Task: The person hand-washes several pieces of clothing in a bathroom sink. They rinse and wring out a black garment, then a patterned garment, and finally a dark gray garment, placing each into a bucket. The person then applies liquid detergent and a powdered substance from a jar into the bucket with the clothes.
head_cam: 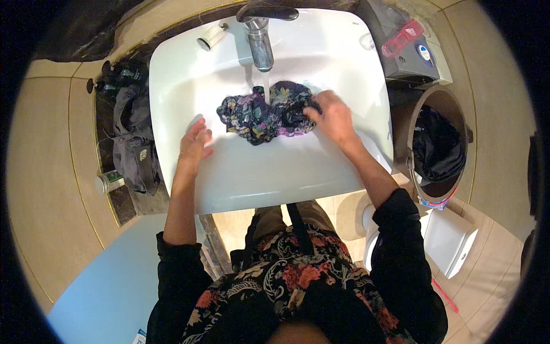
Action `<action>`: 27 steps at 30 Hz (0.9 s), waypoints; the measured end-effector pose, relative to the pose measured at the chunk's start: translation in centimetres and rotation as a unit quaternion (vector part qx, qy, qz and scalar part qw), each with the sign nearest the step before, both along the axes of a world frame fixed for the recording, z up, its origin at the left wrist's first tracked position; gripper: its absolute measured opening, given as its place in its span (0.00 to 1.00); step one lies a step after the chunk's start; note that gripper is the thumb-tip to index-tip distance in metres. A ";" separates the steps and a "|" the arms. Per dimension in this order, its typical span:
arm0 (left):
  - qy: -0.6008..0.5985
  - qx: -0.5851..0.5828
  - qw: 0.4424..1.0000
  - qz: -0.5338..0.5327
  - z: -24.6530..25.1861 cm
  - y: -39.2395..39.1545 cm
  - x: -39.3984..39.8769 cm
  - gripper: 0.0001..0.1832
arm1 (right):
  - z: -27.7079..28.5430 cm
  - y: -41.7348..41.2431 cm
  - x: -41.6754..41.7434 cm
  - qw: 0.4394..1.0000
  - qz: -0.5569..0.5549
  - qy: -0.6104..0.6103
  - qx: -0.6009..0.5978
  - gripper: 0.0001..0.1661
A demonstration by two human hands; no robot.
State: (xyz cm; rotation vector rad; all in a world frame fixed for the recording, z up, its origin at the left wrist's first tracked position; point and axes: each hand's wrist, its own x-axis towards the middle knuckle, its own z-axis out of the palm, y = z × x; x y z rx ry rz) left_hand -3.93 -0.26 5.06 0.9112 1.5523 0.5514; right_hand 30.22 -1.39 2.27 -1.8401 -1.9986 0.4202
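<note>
A dark floral cloth (266,114) lies bunched and wet in the white sink basin (279,172). Water runs onto it from the chrome faucet (261,43). At the cloth's right end is my right hand (333,114), slightly blurred, with thumb and fingers at its edge; whether they grip it cannot be told. My left hand (195,142) hovers over the basin to the left of the cloth, fingers apart, holding nothing and not touching the cloth.
A small clear cylinder (212,37) lies on the sink's back ledge. Grey cloth (133,142) and a lidded jar (109,182) are at the left. On the right are a pink plastic item (402,38), a grey box (408,64) and a brown bin (401,129) holding black fabric.
</note>
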 end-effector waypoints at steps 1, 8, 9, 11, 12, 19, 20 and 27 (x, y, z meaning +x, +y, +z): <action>-0.027 -0.037 0.999 0.018 0.1 -0.3 0.7 0.38 | 0.1 0.9 -0.3 0.995 -0.090 -0.021 -0.048 0.27; -0.277 -0.194 0.937 0.089 -3.7 3.2 6.8 0.39 | -2.9 4.8 -10.4 0.948 -0.102 0.166 -0.250 0.39; -0.302 -0.201 0.925 0.110 -3.7 3.6 7.7 0.39 | -3.0 4.4 -11.5 0.938 -0.100 0.220 -0.247 0.35; -0.288 -0.209 0.917 0.179 -5.1 4.0 6.6 0.30 | 0.3 2.3 -13.9 0.934 -0.025 0.322 -0.149 0.32; -0.505 -0.192 0.833 0.118 -8.6 3.9 4.3 0.26 | 1.4 0.8 -16.6 0.941 0.000 0.337 -0.040 0.28; -0.453 -0.171 0.848 0.216 -5.3 1.6 9.6 0.16 | 0.9 3.5 -12.2 0.984 -0.055 0.169 0.029 0.24; -0.367 -0.163 0.883 0.242 -4.2 1.5 9.3 0.17 | 0.0 4.2 -10.3 0.992 -0.051 0.119 -0.007 0.23; 0.103 0.023 0.990 0.089 -2.5 0.8 3.9 0.36 | -1.0 3.5 -2.9 0.985 -0.090 -0.147 -0.005 0.34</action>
